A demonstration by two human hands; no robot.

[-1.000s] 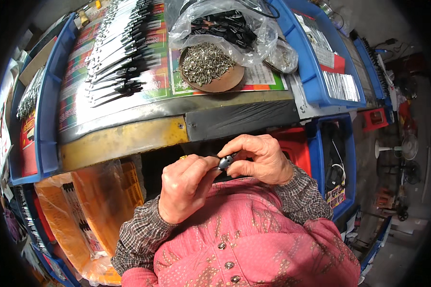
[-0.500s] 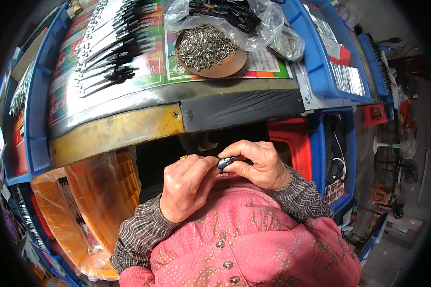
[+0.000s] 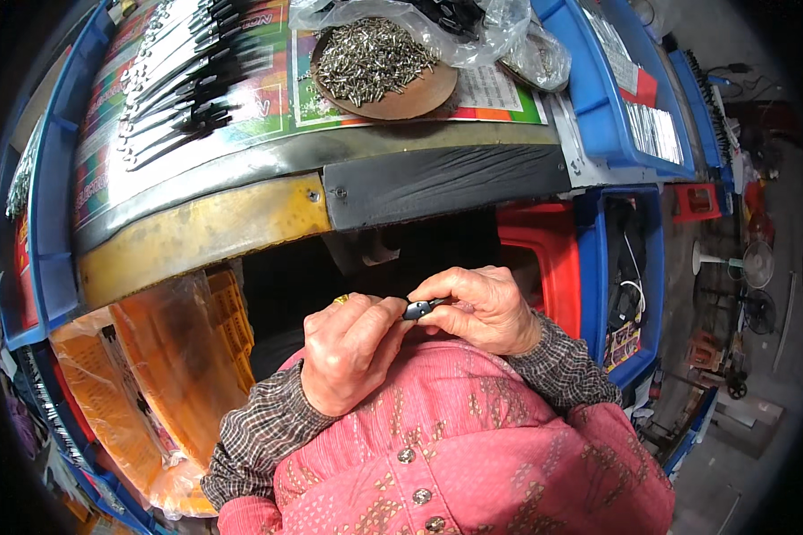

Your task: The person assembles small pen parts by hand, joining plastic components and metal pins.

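Bench and dish have risen in view, left hand and right hand pinching a black part.

The left hand and right hand partly hide the small black fitting, and the view's far edge crops the clear plastic bag.

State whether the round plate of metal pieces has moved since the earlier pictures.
No; the plate keeps its place against the printed sheet beneath it.
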